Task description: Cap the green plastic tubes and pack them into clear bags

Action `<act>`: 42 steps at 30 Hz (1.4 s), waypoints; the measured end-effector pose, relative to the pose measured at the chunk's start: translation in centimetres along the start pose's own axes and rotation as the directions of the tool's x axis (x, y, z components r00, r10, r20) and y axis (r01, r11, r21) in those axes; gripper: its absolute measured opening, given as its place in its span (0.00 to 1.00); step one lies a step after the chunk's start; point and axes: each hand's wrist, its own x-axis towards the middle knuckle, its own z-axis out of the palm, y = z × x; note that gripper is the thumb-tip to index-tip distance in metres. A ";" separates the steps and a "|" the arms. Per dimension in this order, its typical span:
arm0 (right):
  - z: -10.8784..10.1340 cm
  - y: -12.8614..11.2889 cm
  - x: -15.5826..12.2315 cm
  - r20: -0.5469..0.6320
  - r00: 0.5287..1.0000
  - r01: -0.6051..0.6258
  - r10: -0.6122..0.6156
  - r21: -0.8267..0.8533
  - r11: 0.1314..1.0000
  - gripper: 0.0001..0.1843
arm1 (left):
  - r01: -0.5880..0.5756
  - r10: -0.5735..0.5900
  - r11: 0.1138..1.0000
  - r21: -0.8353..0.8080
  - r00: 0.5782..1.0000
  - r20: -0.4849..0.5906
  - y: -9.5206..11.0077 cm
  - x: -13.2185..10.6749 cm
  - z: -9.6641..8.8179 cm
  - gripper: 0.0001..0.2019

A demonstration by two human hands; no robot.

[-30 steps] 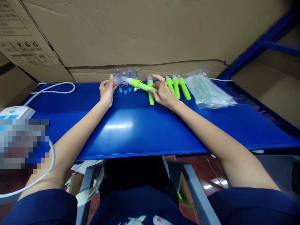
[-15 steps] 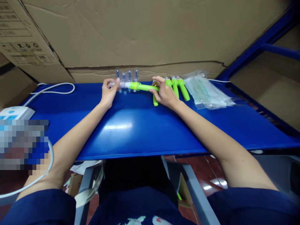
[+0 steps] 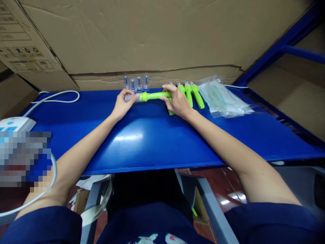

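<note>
Above the blue table, my left hand [image 3: 123,104] pinches a clear domed cap [image 3: 128,97] between thumb and fingers. The cap sits over the left end of a lime-green torch-like handle [image 3: 154,96], which lies nearly level. My right hand [image 3: 177,100] is closed around the handle's right end. Behind my left hand, several more clear caps [image 3: 138,83] stand upright in a group. Beside my right hand, several similar green handles [image 3: 197,96] lie with their tipped ends toward the cardboard; my fingers partly cover some of them.
A clear plastic bag [image 3: 223,98] with pale contents lies at the right. Cardboard [image 3: 162,37] walls off the table's back. A white power strip [image 3: 19,124] and looped white cable [image 3: 61,96] are on the left. The blue tabletop [image 3: 152,142] ends at the front edge near me.
My left hand has moved right, sliding the clear cap over the white tip of the green handle, so the tip no longer shows between them. My right hand stays almost still.
</note>
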 end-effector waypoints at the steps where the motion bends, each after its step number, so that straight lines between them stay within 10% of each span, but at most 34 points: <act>1: 0.0 0.0 0.0 -0.001 1.000 0.010 -0.010 0.007 1.000 0.35 | -0.001 0.001 1.000 0.001 0.999 0.033 0.3 -0.2 0.1 0.29; 16: -1.0 -1.7 -0.7 0.038 0.986 -0.165 0.165 0.001 0.986 0.36 | -0.318 0.281 0.860 0.400 0.948 0.150 2.8 -1.6 -0.3 0.34; 30: 1.7 0.9 1.0 0.006 0.997 -0.063 0.073 0.576 0.815 0.25 | -0.528 0.454 0.695 0.487 0.848 0.272 1.9 -1.4 -0.5 0.31; 36: 1.0 0.3 0.6 -0.231 0.969 0.144 -0.087 0.243 0.959 0.29 | -0.363 0.334 0.791 0.493 0.931 0.149 1.8 -1.0 -0.8 0.31; 42: 0.2 -0.5 0.0 -0.124 0.915 0.357 -0.384 -0.195 0.913 0.28 | -0.304 0.286 0.842 0.446 0.952 0.108 2.3 -1.0 -0.5 0.33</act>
